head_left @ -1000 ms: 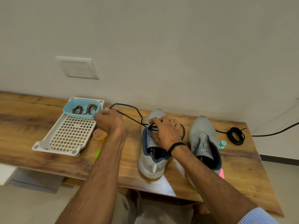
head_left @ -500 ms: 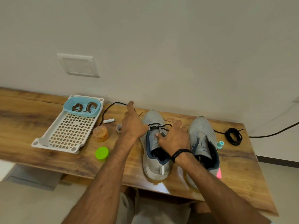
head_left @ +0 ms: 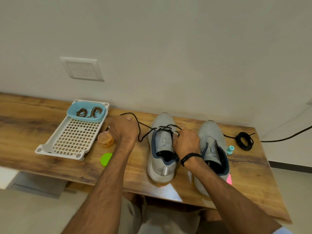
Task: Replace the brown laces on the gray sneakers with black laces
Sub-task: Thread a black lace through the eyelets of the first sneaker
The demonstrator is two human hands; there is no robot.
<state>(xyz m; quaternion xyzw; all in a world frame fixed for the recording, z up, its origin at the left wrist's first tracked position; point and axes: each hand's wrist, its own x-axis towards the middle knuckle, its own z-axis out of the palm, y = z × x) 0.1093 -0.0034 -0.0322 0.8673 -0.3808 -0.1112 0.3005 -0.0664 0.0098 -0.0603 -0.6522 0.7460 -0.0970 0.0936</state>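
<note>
Left of the frame: a white tray [head_left: 42, 150] sits on the table [head_left: 25, 132]. The blue bowl [head_left: 70, 114] at its far end holds the brown laces [head_left: 89, 112], already off both shoes.
Just right of the tray: an orange jar [head_left: 106, 139], with a green lid [head_left: 106, 159] lying nearer the table's front edge.
Left hand [head_left: 123, 130]: curled with its back to the camera and fingers hidden. The free run of the black lace [head_left: 139, 130] ends under it, so it looks to be gripping that end.
Centre: the half-laced sneaker [head_left: 162, 120] points toe to the wall, with black crossings only at the far eyelets.
Right hand [head_left: 186, 142]: fingers curled tight at that shoe's right-side eyelets, seemingly pinching the lace there.
Right of centre: the bare sneaker [head_left: 211, 132] shows no lace at all.
Far right: a teal cap [head_left: 230, 149], then the coiled spare lace [head_left: 244, 141], untouched.
Progress: my guess is under halfway.
Risks: the slack loop by the left hand could snag the jar and tip it. A hard pull from one side could leave the two ends uneven or drag the shoe. The tip could also miss or skip an eyelet, since the right hand covers the holes.
</note>
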